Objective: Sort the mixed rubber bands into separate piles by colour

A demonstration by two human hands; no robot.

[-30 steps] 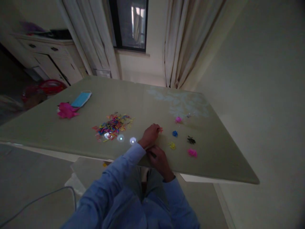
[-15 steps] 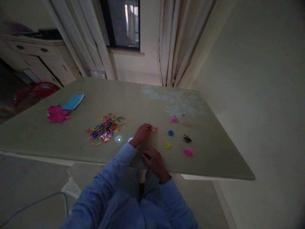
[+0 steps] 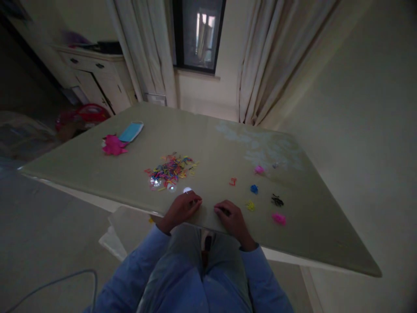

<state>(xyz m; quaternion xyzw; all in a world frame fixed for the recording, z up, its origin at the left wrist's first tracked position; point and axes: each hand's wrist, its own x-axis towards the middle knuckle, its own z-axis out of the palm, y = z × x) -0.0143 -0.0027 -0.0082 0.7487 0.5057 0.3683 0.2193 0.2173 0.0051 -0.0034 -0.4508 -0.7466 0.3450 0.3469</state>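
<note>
My left hand rests near the table's front edge, fingertips pinched together, just below a mixed heap of coloured bands. My right hand lies a little to the right, its fingers curled into a pinch. Whatever either holds is too small to make out. Beyond my right hand lies a small red cluster. Farther right are separate clusters: blue, yellow, black, bright pink and lighter pink.
A blue face mask and a crumpled pink piece lie at the table's left. The table stands before a curtained window, with a cabinet behind its left end. A small clear item lies at the right.
My left hand has drawn back from the red cluster toward the front edge, leaving it lying on the table. The view has shifted, so the table appears farther right.
</note>
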